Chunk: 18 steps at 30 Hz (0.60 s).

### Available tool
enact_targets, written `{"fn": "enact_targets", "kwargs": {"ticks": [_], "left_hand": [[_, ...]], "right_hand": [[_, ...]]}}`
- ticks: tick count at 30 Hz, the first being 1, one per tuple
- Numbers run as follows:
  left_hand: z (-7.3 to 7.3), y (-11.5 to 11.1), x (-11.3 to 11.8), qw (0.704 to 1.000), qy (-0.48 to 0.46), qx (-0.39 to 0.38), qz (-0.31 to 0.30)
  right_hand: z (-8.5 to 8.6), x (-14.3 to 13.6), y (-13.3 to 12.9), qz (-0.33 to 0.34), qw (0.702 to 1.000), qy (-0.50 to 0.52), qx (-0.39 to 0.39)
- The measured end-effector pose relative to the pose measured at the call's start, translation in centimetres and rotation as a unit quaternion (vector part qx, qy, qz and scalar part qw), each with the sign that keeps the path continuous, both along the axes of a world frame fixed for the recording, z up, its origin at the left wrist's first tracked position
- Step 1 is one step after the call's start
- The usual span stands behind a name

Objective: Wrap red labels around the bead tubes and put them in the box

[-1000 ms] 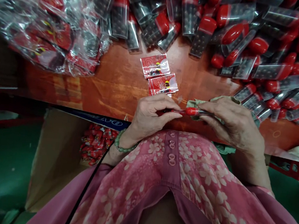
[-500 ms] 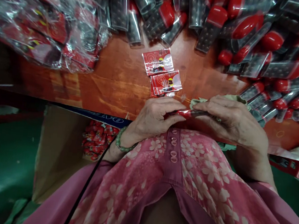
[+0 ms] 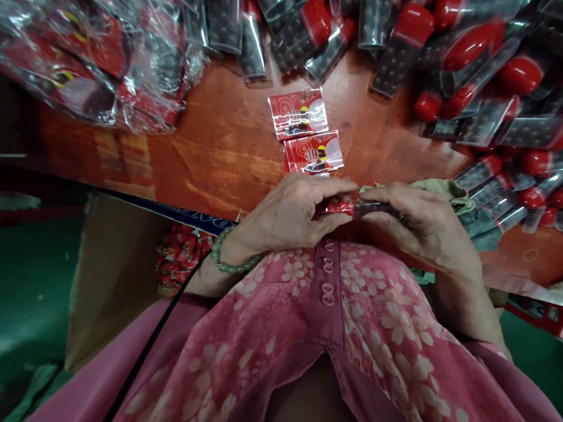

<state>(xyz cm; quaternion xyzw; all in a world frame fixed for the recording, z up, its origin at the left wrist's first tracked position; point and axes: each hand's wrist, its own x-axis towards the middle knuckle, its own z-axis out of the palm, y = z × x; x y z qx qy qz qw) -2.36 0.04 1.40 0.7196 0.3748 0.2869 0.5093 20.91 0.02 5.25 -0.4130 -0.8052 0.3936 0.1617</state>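
Observation:
Both hands grip one small clear tube (image 3: 371, 208) of dark beads, held level at the table's near edge. My left hand (image 3: 294, 211) is closed round its red end, where a shiny red sleeve or cap shows between thumb and fingers; I cannot tell which. My right hand (image 3: 418, 222) pinches the dark, bead-filled end, and the fingers hide part of it. Just beyond the left hand lie flat red printed sleeves (image 3: 314, 152), with another red sleeve (image 3: 298, 113) overlapping them. A green-grey cloth (image 3: 445, 188) lies behind my right hand.
Many red-capped tubes (image 3: 542, 127) are heaped across the back and right of the orange-brown table (image 3: 217, 157). A clear plastic bag (image 3: 139, 82) of red sleeves lies at the left. Below the edge, an open cardboard box (image 3: 114, 274) holds red wrapped pieces (image 3: 181, 254).
My right hand has turned slightly and its fingers have straightened along the tube. The left hand has shifted a little, and its fingers now arch over the red end.

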Motion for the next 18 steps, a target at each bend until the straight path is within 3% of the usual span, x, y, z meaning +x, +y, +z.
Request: {"fn": "enact_targets", "kwargs": {"ticks": [3, 6, 9, 14, 18], "left_hand": [[-0.1, 0.1, -0.3, 0.993, -0.075, -0.062, 0.07], [-0.1, -0.1, -0.4, 0.965, -0.167, -0.124, 0.158], [0.0, -0.7, 0.3, 0.929, -0.26, -0.194, 0.18], [-0.3, -1.2, 2.2, 0.873, -0.341, -0.288, 0.197], [-0.6, -0.3, 2.6, 0.848, -0.348, -0.309, 0.254]], "right_hand": [[0.1, -0.2, -0.3, -0.066, 0.997, 0.036, 0.002], [-0.2, -1.1, -0.5, -0.167, 0.979, 0.113, -0.04], [-1.0, -2.3, -0.4, -0.235, 0.945, 0.197, -0.115], [-1.8, -4.1, 0.1, -0.242, 0.909, 0.268, -0.209], [-1.9, -4.2, 0.1, -0.183, 0.923, 0.23, -0.25]]}}
